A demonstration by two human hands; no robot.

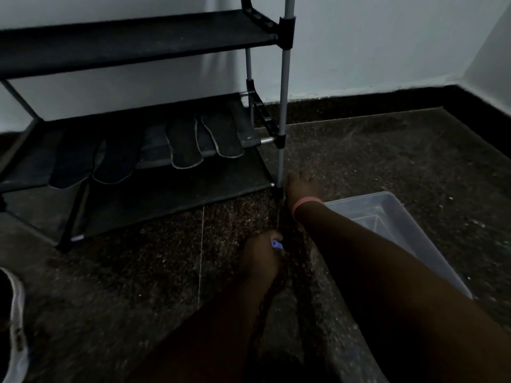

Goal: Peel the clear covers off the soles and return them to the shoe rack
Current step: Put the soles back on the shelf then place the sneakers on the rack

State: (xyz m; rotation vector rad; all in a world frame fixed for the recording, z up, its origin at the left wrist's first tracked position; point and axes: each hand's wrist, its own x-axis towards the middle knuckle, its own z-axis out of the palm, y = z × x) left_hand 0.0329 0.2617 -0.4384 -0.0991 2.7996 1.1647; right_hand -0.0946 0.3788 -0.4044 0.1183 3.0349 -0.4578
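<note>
Four dark soles [177, 142] lie on the middle shelf of the shoe rack [282, 106], up and left of our fingers. Our right hand [300, 189] rests by the rack's front leg, fingers loosely spread; our left hand [261, 252] curls around something small and blue [276, 244]. A clear bin [401, 233] sits just right of our right wrist.

Bare forearms (no sleeves), a pink wristband [307, 203] on the right wrist.

Four dark soles [182, 142] lie side by side on the middle shelf of the black shoe rack [284, 31] — heels overhanging its front edge. The right pair shows pale edging — the left pair looks darker.
</note>
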